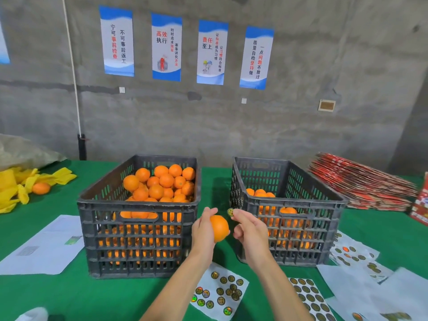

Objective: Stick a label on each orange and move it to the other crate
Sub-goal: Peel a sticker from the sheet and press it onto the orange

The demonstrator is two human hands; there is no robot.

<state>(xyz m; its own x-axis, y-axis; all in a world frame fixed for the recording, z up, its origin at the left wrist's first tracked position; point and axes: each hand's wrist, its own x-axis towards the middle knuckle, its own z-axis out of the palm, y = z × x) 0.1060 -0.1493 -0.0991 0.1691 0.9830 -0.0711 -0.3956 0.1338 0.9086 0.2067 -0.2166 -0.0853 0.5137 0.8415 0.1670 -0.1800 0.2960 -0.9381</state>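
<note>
Your left hand (203, 230) has its grip curled around a round orange fruit (219, 227); your right hand (249, 228) pinches a small round golden label (230, 212) just beside it.

Two dark grey slatted plastic crates stand on the green table: a left crate (139, 214) heaped with too many oranges to count and a right crate (287, 209) holding fewer. Four blue-and-white wall posters (166, 46) hang in a row. One loose orange (41, 188) lies among yellow wrappers. Several white sticker sheets (220, 290) carry round labels. Two hands show, holding one orange (218, 228) and one round label (230, 212).
</note>
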